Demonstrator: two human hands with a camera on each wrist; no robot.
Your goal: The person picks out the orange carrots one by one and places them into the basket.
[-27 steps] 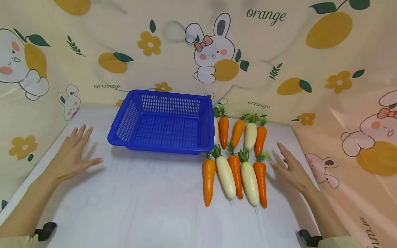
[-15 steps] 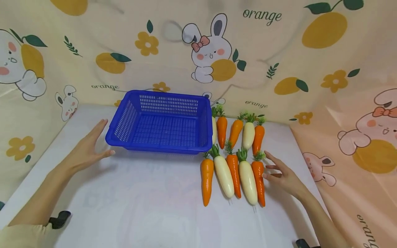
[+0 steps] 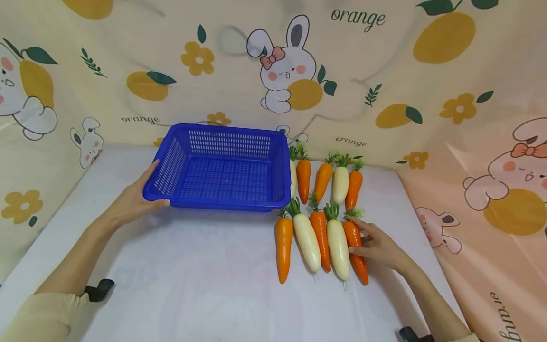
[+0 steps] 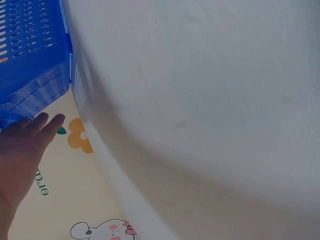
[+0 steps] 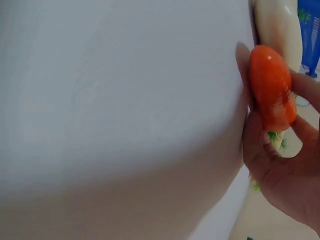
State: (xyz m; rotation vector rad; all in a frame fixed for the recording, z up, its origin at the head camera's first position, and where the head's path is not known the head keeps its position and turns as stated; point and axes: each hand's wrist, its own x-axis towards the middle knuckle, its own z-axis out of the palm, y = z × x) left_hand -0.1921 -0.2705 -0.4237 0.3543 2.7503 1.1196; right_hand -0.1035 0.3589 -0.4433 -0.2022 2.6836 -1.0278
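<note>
In the head view, my left hand (image 3: pixel 132 199) is at the left end of a blue plastic basket (image 3: pixel 279 202), with its thumb by the front corner of the rim. The left wrist view has its fingers (image 4: pixel 47 127) straight against the outside of the basket's wall. My right hand (image 3: pixel 380 244) holds the rightmost front orange carrot (image 3: pixel 356 256) between thumb and fingers. That carrot (image 5: pixel 272 82) lies between the fingertips in the right wrist view. Just left of it is a white radish (image 3: pixel 338 247) with a green top.
Another white radish (image 3: pixel 307 242) and two carrots, one an orange carrot (image 3: pixel 284 251), complete the front row. Behind them lie several more carrots and radishes, one partly hidden by the basket. A white table (image 3: pixel 192 285) meets a printed cloth backdrop (image 3: pixel 239 61).
My left hand has moved right and reached the basket's left end. My right hand has moved left onto the rightmost front carrot and taken hold of it; the carrot has tilted slightly.
</note>
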